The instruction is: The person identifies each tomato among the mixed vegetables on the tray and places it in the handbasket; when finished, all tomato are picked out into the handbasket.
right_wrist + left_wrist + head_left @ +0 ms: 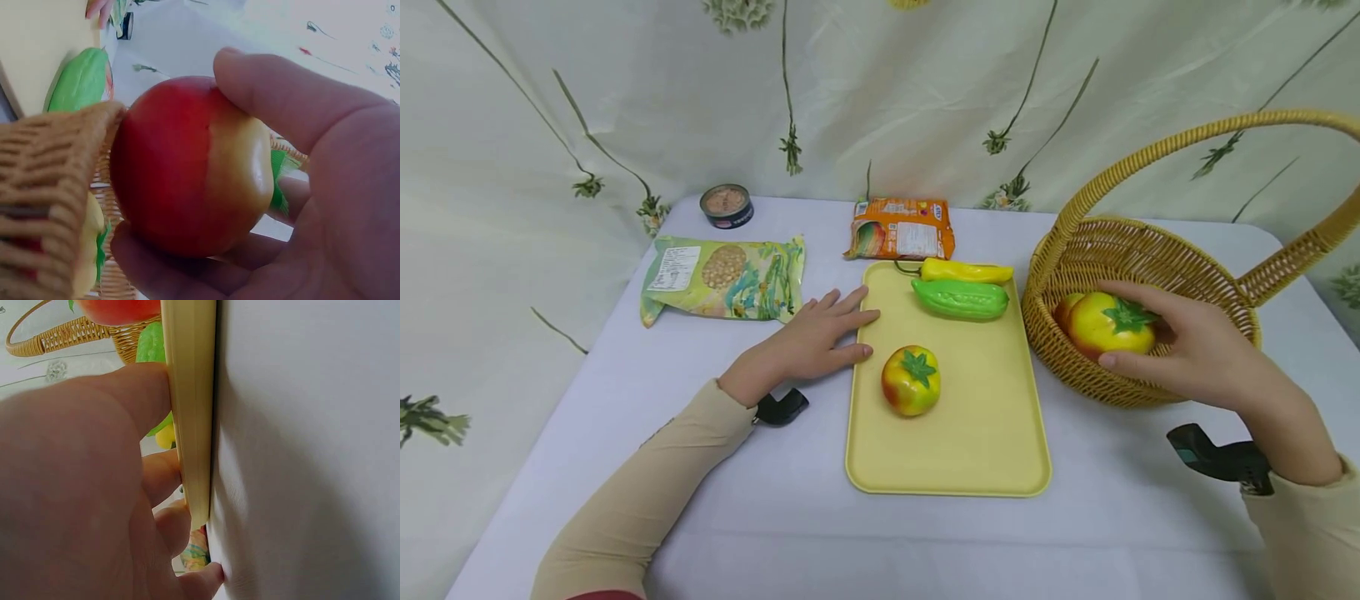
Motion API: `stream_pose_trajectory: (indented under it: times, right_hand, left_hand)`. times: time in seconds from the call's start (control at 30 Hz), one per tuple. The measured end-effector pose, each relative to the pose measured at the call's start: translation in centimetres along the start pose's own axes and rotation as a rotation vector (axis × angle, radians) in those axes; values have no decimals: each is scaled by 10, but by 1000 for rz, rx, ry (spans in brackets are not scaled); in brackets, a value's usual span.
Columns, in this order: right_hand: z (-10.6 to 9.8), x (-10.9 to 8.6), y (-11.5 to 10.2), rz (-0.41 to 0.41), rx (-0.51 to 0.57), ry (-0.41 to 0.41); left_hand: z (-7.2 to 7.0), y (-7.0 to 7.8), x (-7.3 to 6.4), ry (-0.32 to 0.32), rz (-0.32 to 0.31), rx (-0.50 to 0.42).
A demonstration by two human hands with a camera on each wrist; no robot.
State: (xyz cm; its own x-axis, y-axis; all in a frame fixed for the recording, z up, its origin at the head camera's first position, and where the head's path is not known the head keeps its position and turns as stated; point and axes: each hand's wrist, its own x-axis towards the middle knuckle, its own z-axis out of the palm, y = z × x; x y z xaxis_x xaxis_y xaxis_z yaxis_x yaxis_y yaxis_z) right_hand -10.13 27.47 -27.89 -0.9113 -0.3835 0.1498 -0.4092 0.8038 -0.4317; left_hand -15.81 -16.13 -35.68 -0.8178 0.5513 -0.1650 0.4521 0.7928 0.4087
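My right hand point(1213, 350) grips a yellow-and-red tomato point(1111, 325) with a green leafy top, at the near left side of the wicker basket point(1105, 385). In the right wrist view, thumb and fingers curl round the held tomato point(194, 169). Another tomato point(90, 250) sits inside the basket, partly hidden by its wall. My left hand point(820, 337) lies with fingers spread and fairly straight, touching the left edge of a yellow tray point(955, 450). On the tray are one more tomato point(911, 381), a green bumpy vegetable point(961, 299) and a yellow pepper point(966, 271).
Behind the tray lies an orange packet point(901, 228). A green bag point(722, 279) with a round window lies beyond my left hand, and an opened-looking small can point(727, 206) stands at the back left. The basket's tall handle point(1195, 137) arches over its opening.
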Motion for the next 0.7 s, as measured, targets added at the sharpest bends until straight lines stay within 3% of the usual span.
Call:
stream_pose_trajectory:
  times: [0.5, 0.7]
  right_hand:
    - [-14, -3, 28, 175, -8, -185]
    - [-13, -1, 35, 137, -62, -237]
  left_hand:
    - [-1, 1, -1, -2, -8, 6]
    - [0, 1, -1, 2, -1, 9]
